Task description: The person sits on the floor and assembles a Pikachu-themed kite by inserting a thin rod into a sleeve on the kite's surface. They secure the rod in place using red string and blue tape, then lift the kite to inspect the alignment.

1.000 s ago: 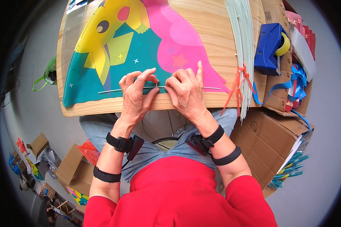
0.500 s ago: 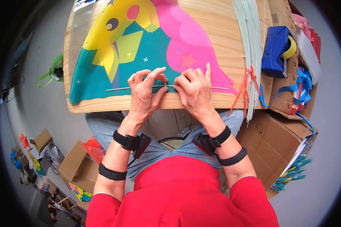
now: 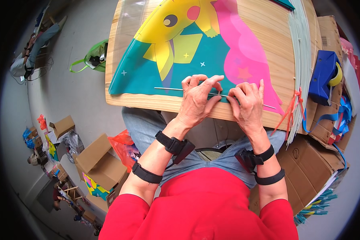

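A printed sheet (image 3: pixel 212 60) in teal, pink and yellow, with a cartoon figure on it, lies on a wooden table (image 3: pixel 264 36). Along its near edge runs a thin whitish rod (image 3: pixel 168 89). My left hand (image 3: pixel 196 100) pinches the middle of this rod between thumb and fingers. Close to its right, my right hand (image 3: pixel 248 105) also has thumb and fingertips closed on the rod, its little finger raised. A small pale piece shows at the left fingertips, too small to name. Both rod ends stick out past my hands.
Right of the sheet lies a bundle of thin pale rods (image 3: pixel 302 60) tied with red string (image 3: pixel 295 105). Beyond it are a blue tape dispenser (image 3: pixel 323 78) and cardboard boxes (image 3: pixel 304 172). A green bag (image 3: pixel 97 56) and an open carton (image 3: pixel 102 160) stand on the floor at left.
The view has swung, so the table and hands appear farther right and slightly tilted. Both hands keep their pinch on the rod, with little change relative to the sheet.
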A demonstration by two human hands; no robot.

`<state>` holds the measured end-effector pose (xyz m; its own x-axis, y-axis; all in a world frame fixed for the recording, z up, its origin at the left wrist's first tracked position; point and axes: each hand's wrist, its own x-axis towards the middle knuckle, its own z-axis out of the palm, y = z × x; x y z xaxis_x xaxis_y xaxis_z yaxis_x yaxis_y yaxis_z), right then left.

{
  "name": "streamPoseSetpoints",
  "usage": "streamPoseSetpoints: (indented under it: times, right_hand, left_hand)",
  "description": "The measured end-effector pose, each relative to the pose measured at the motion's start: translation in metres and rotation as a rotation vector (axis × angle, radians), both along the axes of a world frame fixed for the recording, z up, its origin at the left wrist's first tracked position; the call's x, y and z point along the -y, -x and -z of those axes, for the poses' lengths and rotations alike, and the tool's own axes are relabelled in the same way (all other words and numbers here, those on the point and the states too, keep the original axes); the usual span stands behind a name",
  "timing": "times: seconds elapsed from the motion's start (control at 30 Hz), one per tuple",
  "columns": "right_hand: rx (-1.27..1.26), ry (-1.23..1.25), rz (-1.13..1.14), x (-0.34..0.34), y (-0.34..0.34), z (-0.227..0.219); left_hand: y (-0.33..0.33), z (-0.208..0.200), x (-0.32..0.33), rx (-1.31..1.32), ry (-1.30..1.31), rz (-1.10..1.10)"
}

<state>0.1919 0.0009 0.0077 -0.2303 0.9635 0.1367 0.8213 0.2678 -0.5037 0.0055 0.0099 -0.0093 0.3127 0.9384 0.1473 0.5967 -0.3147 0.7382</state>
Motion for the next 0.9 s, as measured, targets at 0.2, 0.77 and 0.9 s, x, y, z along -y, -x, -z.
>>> streamPoseSetpoints:
  times: [0.2, 0.77, 0.9]
  right_hand:
    - [-0.004, 0.011, -0.004, -0.0004, -0.0007, -0.0022]
    - [-0.023, 0.007, 0.013, 0.0012, -0.0009, 0.0046]
    - [-0.018, -0.003, 0.010, 0.0002, -0.0005, 0.0048]
  left_hand:
    - [-0.0005, -0.0001, 0.0001, -0.001, -0.027, 0.003]
    - [-0.0013, -0.0027, -0.0006, -0.047, -0.055, 0.027]
    - [-0.0014, -0.0036, -0.0008, -0.052, -0.056, 0.025]
